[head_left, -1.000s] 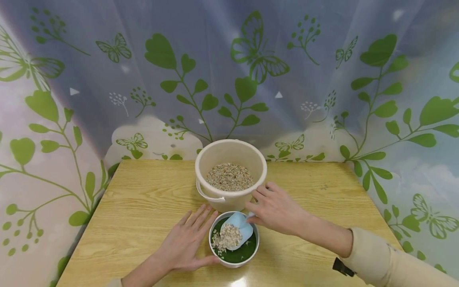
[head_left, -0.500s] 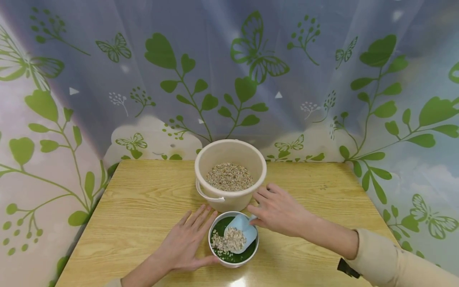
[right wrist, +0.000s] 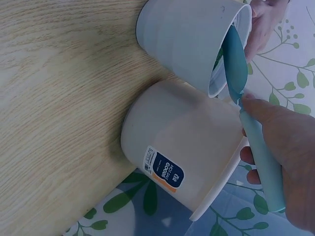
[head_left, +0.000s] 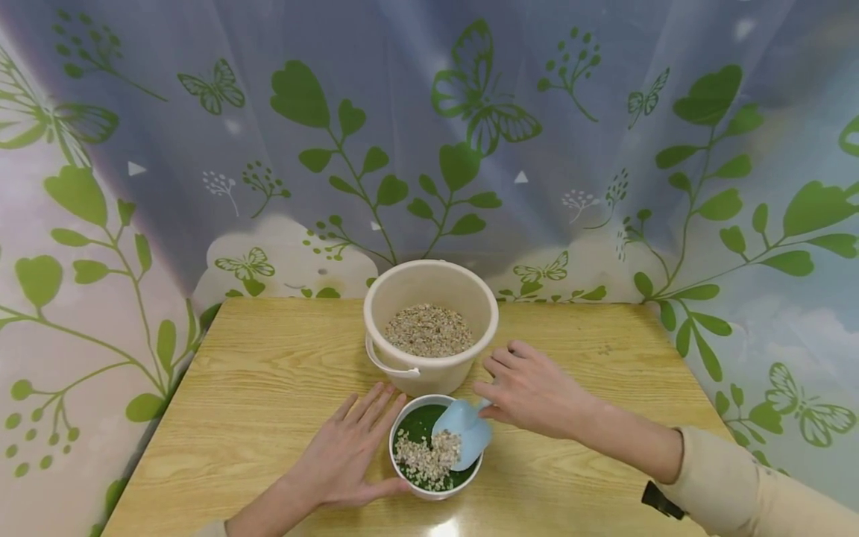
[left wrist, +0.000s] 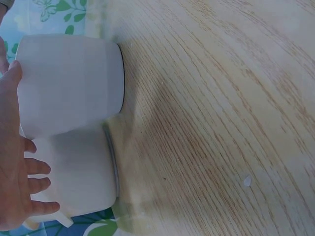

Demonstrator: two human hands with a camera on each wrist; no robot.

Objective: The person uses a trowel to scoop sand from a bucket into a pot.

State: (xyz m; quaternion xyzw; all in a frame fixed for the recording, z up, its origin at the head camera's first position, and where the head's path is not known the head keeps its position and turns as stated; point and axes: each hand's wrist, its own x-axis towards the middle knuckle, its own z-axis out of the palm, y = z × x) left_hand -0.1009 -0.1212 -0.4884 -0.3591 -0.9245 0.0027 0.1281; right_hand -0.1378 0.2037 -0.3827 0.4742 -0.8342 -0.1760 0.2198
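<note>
In the head view my right hand (head_left: 537, 391) grips the handle of a light-blue scoop (head_left: 473, 440). The scoop's tilted blade lies over the right side of a white pot (head_left: 436, 496), whose inside is green. Pale grains (head_left: 426, 459) lie in the pot, some against the blade's lip. My left hand (head_left: 352, 455) is spread beside the pot, fingers straight and thumb at its near side. From the right wrist, the curled fingers are seen round the handle (right wrist: 263, 162). Behind the pot stands a beige bucket (head_left: 376, 321) with grains (head_left: 429, 330) inside.
Both vessels stand on a wood-grain table (head_left: 282, 343). The bucket's handle (head_left: 392, 369) hangs down at its front left. A curtain (head_left: 416, 134) printed with leaves and butterflies encloses the table's back and sides.
My right hand has drawn the scoop rightward across the pot. Grains have slid off the blade and spread over the green inside. My left hand has stayed in place.
</note>
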